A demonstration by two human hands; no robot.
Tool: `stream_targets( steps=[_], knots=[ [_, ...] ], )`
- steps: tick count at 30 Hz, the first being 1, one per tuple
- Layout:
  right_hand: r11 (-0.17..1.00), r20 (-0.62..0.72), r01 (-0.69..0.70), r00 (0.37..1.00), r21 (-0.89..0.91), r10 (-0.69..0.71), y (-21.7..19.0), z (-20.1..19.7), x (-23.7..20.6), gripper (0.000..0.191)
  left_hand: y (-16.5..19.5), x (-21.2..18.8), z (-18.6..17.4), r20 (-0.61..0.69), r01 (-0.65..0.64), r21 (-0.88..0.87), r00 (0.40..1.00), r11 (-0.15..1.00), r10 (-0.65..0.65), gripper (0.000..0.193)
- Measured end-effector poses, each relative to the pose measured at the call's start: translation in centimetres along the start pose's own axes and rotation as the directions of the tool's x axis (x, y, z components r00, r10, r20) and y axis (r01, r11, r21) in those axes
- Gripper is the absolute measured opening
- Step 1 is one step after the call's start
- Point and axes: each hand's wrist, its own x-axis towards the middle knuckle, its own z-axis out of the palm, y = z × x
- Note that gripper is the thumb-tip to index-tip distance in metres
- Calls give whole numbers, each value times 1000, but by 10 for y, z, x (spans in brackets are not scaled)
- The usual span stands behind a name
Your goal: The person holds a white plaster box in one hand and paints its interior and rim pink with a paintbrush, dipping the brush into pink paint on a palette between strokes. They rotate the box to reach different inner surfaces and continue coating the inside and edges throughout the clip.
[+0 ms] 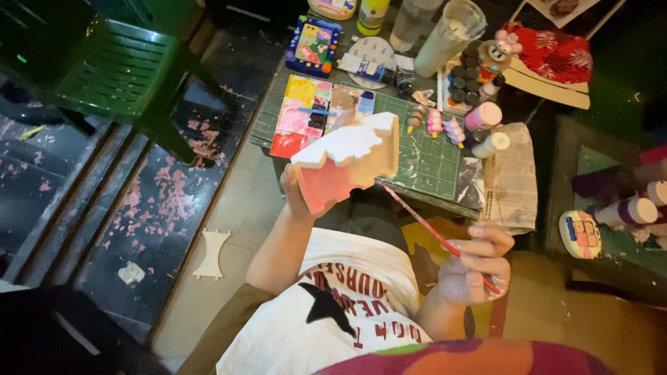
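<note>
Craft painting workspace: green cutting mat (424, 156), paint palette (302, 114), paint bottles (486, 128), small painted figurines (445, 126).

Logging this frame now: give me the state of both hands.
Left hand: closed on a white-and-pink figure, held up above the lap.
Right hand: closed on a thin paintbrush.

The cutting mat (424, 156) lies on the bench (264, 125). Left of the mat lies the paint palette (300, 114); right of it, newspaper (514, 180) with two bottles (486, 132) on it. On the mat stand small figurines (438, 123). Before the mat, the left hand (297, 194) holds up a plaster figure (344, 160); the right hand (476, 267) holds a brush (431, 229).
</note>
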Motion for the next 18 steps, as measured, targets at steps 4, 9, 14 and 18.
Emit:
stream_targets(
  steps=[4,9,14,18],
  knots=[
    [993,53,72,996,-98,-67,-8,0,7,26,-5,4,11,1,80,-61,997,995,-80,102],
    [985,135,61,990,-160,-39,-19,-2,15,29,-1,2,17,-43,174,-229,981,958,-189,97],
    [993,167,-20,985,-117,40,-23,-13,27,29,1,1,14,149,229,-470,973,853,-179,88],
    [983,133,-32,989,-181,57,-30,-17,34,26,-3,1,19,-92,249,-224,957,942,-274,112]
  ],
)
